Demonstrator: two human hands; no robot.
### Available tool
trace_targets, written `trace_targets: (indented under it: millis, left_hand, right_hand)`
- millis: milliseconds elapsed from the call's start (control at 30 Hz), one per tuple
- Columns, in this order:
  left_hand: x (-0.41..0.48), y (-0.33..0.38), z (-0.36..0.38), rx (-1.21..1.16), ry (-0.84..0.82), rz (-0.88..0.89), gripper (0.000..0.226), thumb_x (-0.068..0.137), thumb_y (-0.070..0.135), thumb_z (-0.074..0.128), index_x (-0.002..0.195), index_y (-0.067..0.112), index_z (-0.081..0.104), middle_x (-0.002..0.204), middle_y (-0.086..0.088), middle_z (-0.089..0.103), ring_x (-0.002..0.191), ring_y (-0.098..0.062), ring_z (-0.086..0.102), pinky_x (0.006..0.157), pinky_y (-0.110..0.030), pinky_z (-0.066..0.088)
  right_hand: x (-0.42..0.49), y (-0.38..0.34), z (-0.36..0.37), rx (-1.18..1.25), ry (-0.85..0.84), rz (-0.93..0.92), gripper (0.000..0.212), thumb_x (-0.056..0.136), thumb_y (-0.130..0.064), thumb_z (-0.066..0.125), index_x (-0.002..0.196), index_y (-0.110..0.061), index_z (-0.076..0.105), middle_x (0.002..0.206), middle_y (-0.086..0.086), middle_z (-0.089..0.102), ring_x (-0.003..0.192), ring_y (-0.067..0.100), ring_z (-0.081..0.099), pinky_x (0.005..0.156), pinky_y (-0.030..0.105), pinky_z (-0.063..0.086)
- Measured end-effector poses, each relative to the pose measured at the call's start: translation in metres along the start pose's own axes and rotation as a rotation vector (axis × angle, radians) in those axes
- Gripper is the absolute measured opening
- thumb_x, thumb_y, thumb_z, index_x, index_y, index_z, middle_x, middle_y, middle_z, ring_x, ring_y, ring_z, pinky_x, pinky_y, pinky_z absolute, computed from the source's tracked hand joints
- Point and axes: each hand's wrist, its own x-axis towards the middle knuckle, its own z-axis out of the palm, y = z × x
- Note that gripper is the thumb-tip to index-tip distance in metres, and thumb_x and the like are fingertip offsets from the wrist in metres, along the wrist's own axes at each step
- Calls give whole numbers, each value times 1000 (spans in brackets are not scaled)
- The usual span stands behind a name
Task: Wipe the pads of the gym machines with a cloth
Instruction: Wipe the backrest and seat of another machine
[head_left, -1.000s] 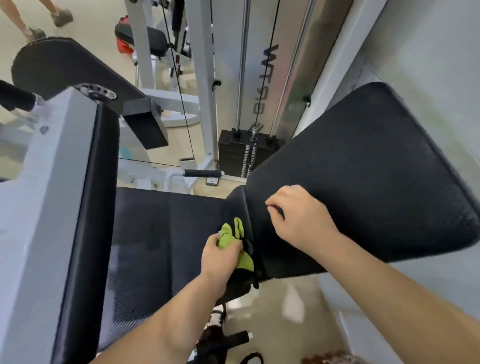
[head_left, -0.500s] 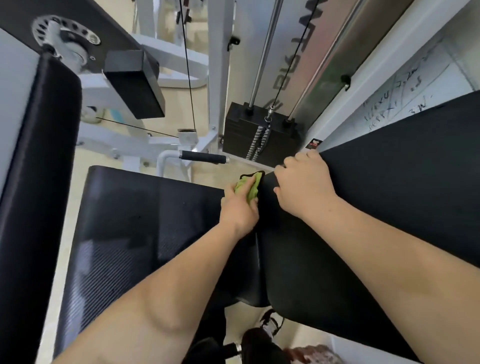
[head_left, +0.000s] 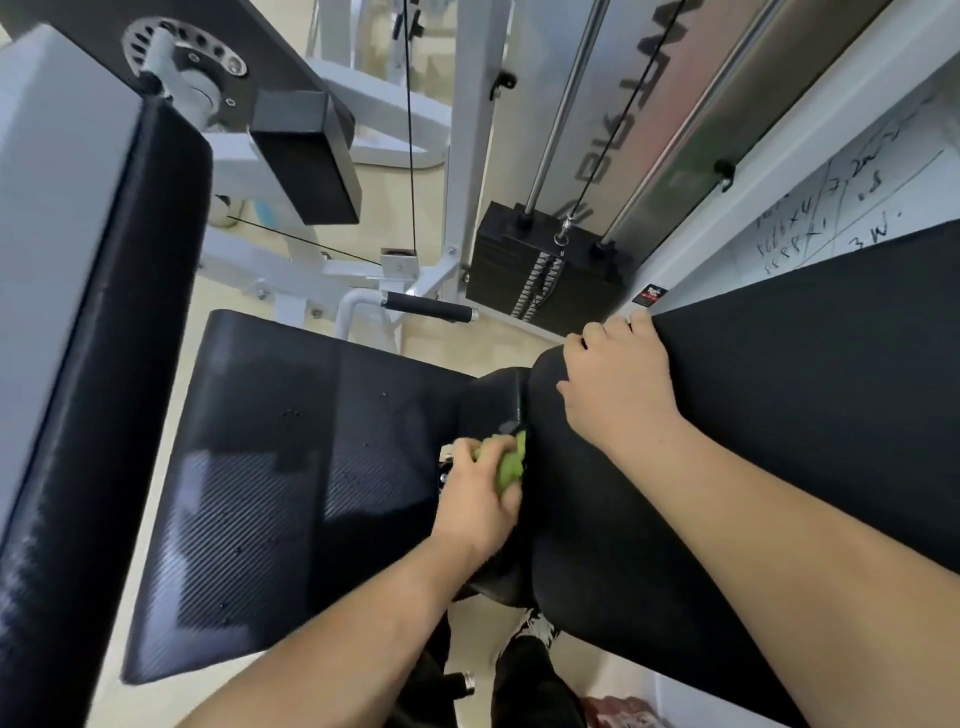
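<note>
Whiteboard scrawl (head_left: 878, 234) "3W." behind back pad (head_left: 805, 415); left hand (head_left: 478, 504) clenched round green cloth (head_left: 509, 462), right hand (head_left: 613, 384) clasping it.

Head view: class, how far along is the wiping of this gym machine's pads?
Done: no pad can be confirmed clean; the seat pad shows specks. In hand: the left hand holds the green cloth in the gap between seat pad and back pad; the right hand grips the back pad's edge. Left: likely the side pad.
</note>
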Motion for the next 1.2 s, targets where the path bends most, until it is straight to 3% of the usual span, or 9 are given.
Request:
trace_targets:
  millis: [200,300,500,633,733,833,933,1033,1200]
  left_hand:
    - [87,31,-11,35,90,-55,54,95,17,57,147,33,50,142,-10,35,110,-36,55,104,-38,47]
    - [49,19,9,12,132,-56,56,93,14,59,145,34,52,139,-10,35,107,-35,57,105,-41,48]
    - [-74,-1,32,29,-27,-153,56,93,17,60,145,33,51,131,-2,35,102,-29,64,102,-31,50]
    - [-99,9,13,26,-141,-297,38,89,33,61,127,35,66,116,3,67,104,-19,68,92,-22,50]
    - [-91,40,-16,-160,55,-379,28,84,40,61,110,40,71,101,11,74,100,-14,69,93,-30,56]
    - [-74,89,-32,-326,225,-188,23,86,36,63,105,47,70,98,19,74,98,-5,68,94,-37,56]
    - [-68,146,-21,-493,245,88,37,91,39,65,126,47,64,122,18,67,118,-2,61,107,-34,49]
    - [-68,172,11,-305,171,238,53,92,48,58,143,55,45,147,10,37,137,-7,38,121,-28,26]
    - [-26,162,17,-86,269,-31,50,104,42,48,150,55,34,159,-1,24,134,-31,40,117,-43,31]
  right_hand:
    - [1,3,-1,-27,-9,-20,54,92,-47,55,134,-15,58,126,7,62,120,32,53,110,51,29]
    - [-1,3,0,-27,-16,-21,53,92,-48,54,135,-16,58,128,7,61,121,32,52,113,53,26]
    - [-10,9,-15,126,-9,-49,44,100,-46,45,133,-21,61,135,6,61,133,29,49,126,53,13]
    - [-39,17,-34,256,51,-135,41,102,-46,40,126,-23,65,126,4,66,124,28,57,123,49,23]
    - [-63,43,-44,273,130,-168,40,102,-48,43,125,-26,67,122,2,68,118,27,60,116,44,32]
    - [-78,80,-57,242,142,-162,39,102,-48,43,121,-25,68,120,3,68,117,28,59,111,43,34]
    - [-92,125,-74,213,257,-119,36,102,-46,44,114,-23,69,115,4,68,112,29,61,105,44,38]
    - [-100,171,-84,251,342,-33,34,102,-42,46,103,-19,71,102,6,67,100,31,62,81,39,44]
    - [-88,227,-99,307,289,129,30,97,-33,48,88,-17,71,81,3,62,78,29,60,67,34,46]
